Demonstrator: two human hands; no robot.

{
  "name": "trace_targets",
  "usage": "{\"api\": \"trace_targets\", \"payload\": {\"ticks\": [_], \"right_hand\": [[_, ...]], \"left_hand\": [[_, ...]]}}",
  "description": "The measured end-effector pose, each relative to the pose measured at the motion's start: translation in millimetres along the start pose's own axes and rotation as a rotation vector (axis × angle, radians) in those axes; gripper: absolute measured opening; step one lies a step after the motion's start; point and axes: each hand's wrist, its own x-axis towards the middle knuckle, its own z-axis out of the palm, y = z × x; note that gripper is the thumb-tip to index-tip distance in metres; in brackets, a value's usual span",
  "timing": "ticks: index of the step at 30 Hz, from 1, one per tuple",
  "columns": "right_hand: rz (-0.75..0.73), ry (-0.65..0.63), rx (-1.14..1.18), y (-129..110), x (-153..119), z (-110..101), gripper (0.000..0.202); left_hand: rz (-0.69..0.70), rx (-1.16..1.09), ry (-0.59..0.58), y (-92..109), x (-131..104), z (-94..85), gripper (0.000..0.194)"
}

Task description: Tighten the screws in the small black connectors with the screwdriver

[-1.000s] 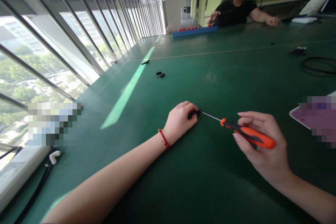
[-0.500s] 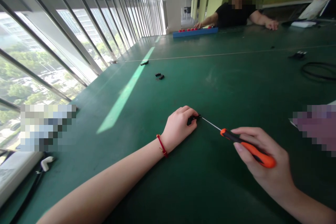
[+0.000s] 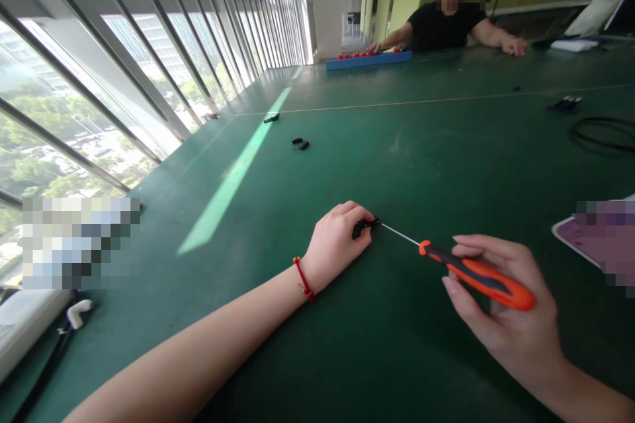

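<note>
My left hand (image 3: pixel 338 241), with a red cord bracelet (image 3: pixel 303 279) at its wrist, is closed on a small black part (image 3: pixel 368 222) at the table surface. The fingers cover much of that part, so its exact kind cannot be made out. An orange and black screwdriver (image 3: pixel 483 277) slants down to the left, its thin metal shaft reaching the black part. Around its handle is my right hand (image 3: pixel 516 304), thumb on the near side and fingers on the far side, in a loosened hold.
On the green table (image 3: pixel 397 178) lie small black pieces (image 3: pixel 300 143) and another black piece (image 3: pixel 272 118). A blue rack (image 3: pixel 370 61) stands at the far edge, where a person (image 3: pixel 446 26) sits. A black cable (image 3: pixel 602 125) lies right; a metal railing (image 3: pixel 198 26) runs left.
My right hand has loosened its fingers around the screwdriver handle and shifted slightly right. The handle has turned about its axis. My left hand stays on the black part.
</note>
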Motion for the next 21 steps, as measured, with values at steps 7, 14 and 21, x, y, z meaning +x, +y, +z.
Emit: {"api": "trace_targets", "payload": {"ticks": [7,14,21], "right_hand": [[0.022,-0.023,-0.005,0.9,-1.4,0.0,0.026],[0.025,-0.139,-0.015,-0.5,0.4,-1.6,0.022],[0.056,-0.153,0.049,0.5,-0.1,-2.5,0.027]], "left_hand": [[0.007,-0.002,0.005,0.1,0.0,-0.6,0.017],[0.013,0.003,0.008,0.3,-0.3,-0.1,0.017],[0.008,0.012,0.006,0.2,0.6,0.0,0.017]]}}
